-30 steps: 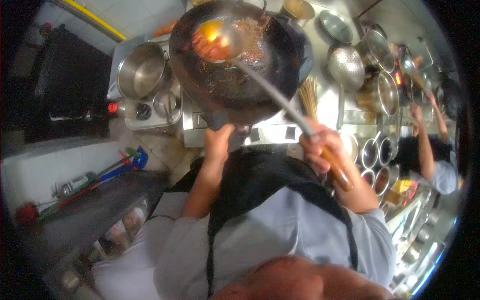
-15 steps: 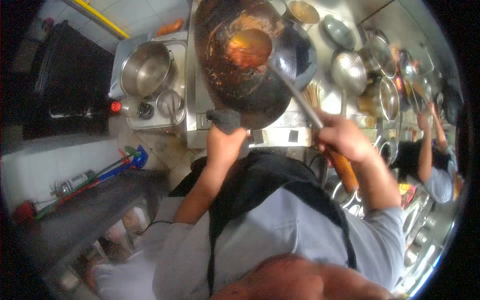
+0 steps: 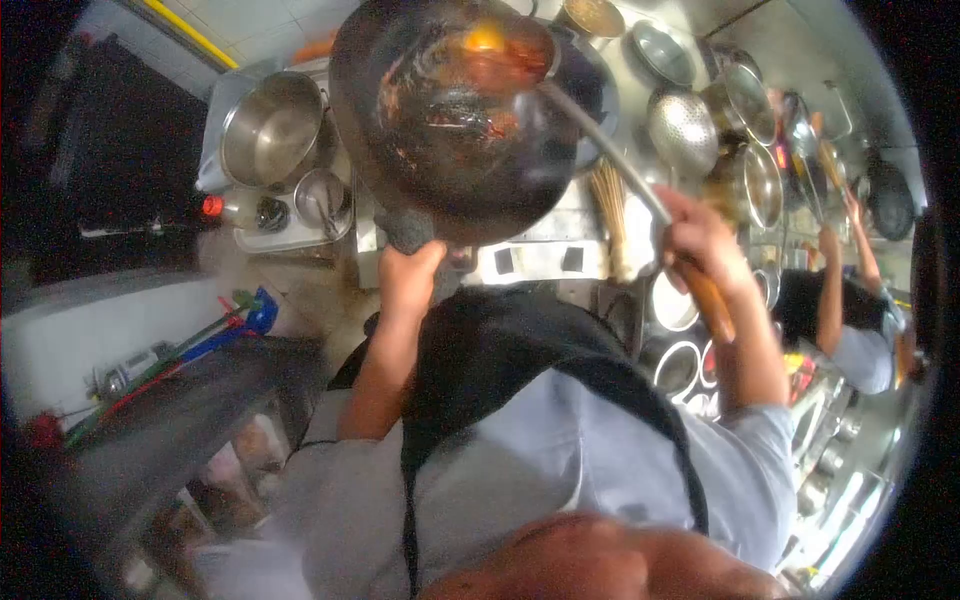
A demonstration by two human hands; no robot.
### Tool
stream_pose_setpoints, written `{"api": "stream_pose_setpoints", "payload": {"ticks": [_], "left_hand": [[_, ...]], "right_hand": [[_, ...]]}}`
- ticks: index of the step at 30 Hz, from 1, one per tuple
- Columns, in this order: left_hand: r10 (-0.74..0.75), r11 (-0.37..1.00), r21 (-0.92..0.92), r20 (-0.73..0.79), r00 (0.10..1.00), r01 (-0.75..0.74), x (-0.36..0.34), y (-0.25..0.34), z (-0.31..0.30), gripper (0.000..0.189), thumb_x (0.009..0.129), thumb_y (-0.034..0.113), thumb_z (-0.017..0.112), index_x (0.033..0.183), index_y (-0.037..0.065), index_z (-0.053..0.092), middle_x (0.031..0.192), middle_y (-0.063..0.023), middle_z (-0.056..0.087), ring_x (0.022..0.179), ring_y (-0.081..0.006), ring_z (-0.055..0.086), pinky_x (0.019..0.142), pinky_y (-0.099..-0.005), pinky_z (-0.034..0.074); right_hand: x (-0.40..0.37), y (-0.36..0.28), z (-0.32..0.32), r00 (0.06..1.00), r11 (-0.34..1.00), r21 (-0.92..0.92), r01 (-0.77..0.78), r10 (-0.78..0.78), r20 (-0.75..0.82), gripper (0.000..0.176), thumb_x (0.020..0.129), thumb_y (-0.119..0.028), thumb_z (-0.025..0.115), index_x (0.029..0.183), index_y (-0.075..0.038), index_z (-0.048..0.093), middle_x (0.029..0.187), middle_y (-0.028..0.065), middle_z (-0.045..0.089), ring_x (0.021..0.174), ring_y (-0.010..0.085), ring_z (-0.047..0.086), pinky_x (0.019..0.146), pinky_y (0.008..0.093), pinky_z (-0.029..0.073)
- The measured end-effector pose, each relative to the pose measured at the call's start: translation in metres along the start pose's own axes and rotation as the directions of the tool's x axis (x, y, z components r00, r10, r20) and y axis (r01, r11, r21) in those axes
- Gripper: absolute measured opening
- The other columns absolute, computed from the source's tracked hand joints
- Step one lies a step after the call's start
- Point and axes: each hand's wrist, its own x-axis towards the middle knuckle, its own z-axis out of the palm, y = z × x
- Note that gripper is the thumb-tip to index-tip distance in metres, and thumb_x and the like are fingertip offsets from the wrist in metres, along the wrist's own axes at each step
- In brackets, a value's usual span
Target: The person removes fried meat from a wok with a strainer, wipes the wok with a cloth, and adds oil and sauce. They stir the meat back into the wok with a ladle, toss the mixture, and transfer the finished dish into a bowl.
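Observation:
A large blackened wok (image 3: 480,200) is tilted over the stove. My left hand (image 3: 408,282) is closed around a dark cloth (image 3: 405,232) at the wok's near edge, gripping the wok through it. In my right hand (image 3: 705,240) is a long ladle (image 3: 610,148) with a metal shaft and a wooden handle end. The ladle's bowl, blurred, reaches into the far right side of the wok, where red-orange food (image 3: 500,55) lies. Brown residue and an oily sheen coat the wok's inside.
On the left stand a steel pot (image 3: 272,145) and a small metal container (image 3: 322,200) on a tray. To the right are a perforated skimmer (image 3: 683,132), a bamboo brush (image 3: 612,220), bowls and pots. Another person (image 3: 860,340) works at far right.
The wok has shifted left and tilted differently, my left hand moving left with it. The ladle's bowl has moved to the wok's far right side, and my right hand has shifted slightly right.

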Motion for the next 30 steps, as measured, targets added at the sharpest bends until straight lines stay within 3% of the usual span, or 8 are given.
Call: {"api": "stream_pose_setpoints", "payload": {"ticks": [7,13,15,17,19,24,26,30], "left_hand": [[-0.070,0.887,0.457,-0.012,0.997,0.068,0.015,0.057,0.008,0.024,0.068,0.011,0.068,0.088,-0.002,0.064,0.077,-0.0115,0.068,0.072,-0.0179,0.065,0.067,-0.0339,0.051],[-0.134,0.950,0.274,-0.077,0.988,0.151,0.012,0.111,0.012,0.024,0.072,0.015,0.066,0.088,-0.002,0.063,0.078,-0.0108,0.068,0.072,-0.0183,0.063,0.068,-0.0337,0.050],[-0.434,0.797,0.356,-0.223,0.873,0.487,0.014,0.157,0.017,0.023,0.072,0.015,0.065,0.087,-0.002,0.063,0.081,-0.0089,0.067,0.074,-0.0181,0.063,0.068,-0.0334,0.050],[-0.451,0.829,0.206,-0.303,0.840,0.520,0.010,0.150,0.020,0.023,0.073,0.014,0.065,0.089,-0.002,0.063,0.082,-0.0072,0.065,0.075,-0.0177,0.062,0.068,-0.0327,0.049],[-0.638,0.770,-0.147,-0.187,0.747,0.620,0.009,0.117,0.014,0.024,0.072,0.012,0.065,0.091,-0.003,0.063,0.082,-0.0062,0.064,0.075,-0.0171,0.061,0.068,-0.0323,0.049],[-0.569,0.820,-0.174,-0.150,0.809,0.545,-0.003,0.052,0.006,0.020,0.073,0.008,0.065,0.090,-0.002,0.064,0.084,-0.0068,0.064,0.076,-0.0186,0.062,0.069,-0.0330,0.050],[-0.634,0.711,-0.403,-0.013,0.773,0.576,-0.004,0.026,0.004,0.015,0.077,0.006,0.063,0.090,-0.001,0.063,0.085,-0.0075,0.065,0.076,-0.0184,0.063,0.069,-0.0326,0.051],[-0.637,0.581,-0.555,0.144,0.757,0.595,0.002,0.023,0.003,0.015,0.079,0.005,0.061,0.092,-0.002,0.063,0.085,-0.0079,0.066,0.073,-0.0186,0.064,0.064,-0.0325,0.052]], "right_hand": [[0.011,-0.022,0.003,0.972,0.823,-0.521,-0.224,0.149,-0.183,0.061,0.072,-0.012,0.060,0.130,0.004,0.050,0.075,0.0042,0.059,0.063,0.0119,0.054,0.057,0.0263,0.044],[-0.014,-0.040,0.047,0.921,0.942,-0.010,-0.335,0.330,0.207,0.061,0.072,-0.008,0.053,0.131,0.003,0.044,0.060,0.0034,0.049,0.040,0.0144,0.048,0.034,0.0259,0.041],[-0.012,-0.031,0.061,0.925,0.929,0.215,-0.302,0.230,0.303,0.060,0.074,-0.006,0.051,0.131,0.006,0.042,0.060,0.0038,0.050,0.038,0.0141,0.048,0.033,0.0247,0.041],[-0.003,-0.021,0.074,0.913,0.928,0.250,-0.275,0.171,0.370,0.059,0.075,-0.007,0.049,0.132,0.007,0.041,0.062,0.0050,0.051,0.038,0.0133,0.047,0.034,0.0242,0.041],[0.010,-0.005,0.086,0.938,0.870,0.435,-0.232,0.082,0.337,0.057,0.076,-0.009,0.049,0.131,0.007,0.042,0.060,0.0041,0.046,0.035,0.0112,0.042,0.030,0.0213,0.036],[0.048,0.020,0.089,0.896,0.887,0.425,-0.180,-0.030,0.442,0.062,0.081,-0.011,0.046,0.139,0.005,0.034,0.065,0.0045,0.049,0.035,0.0130,0.043,0.033,0.0239,0.039],[0.060,0.042,0.089,0.804,0.560,0.747,-0.358,-0.221,0.552,0.062,0.084,-0.012,0.045,0.142,0.004,0.030,0.064,0.0040,0.049,0.034,0.0129,0.041,0.031,0.0249,0.037],[0.052,0.051,0.088,0.867,0.629,0.755,-0.185,-0.257,0.427,0.063,0.083,-0.010,0.047,0.143,0.001,0.030,0.061,0.0013,0.044,0.032,0.0132,0.040,0.031,0.0248,0.038]]}}
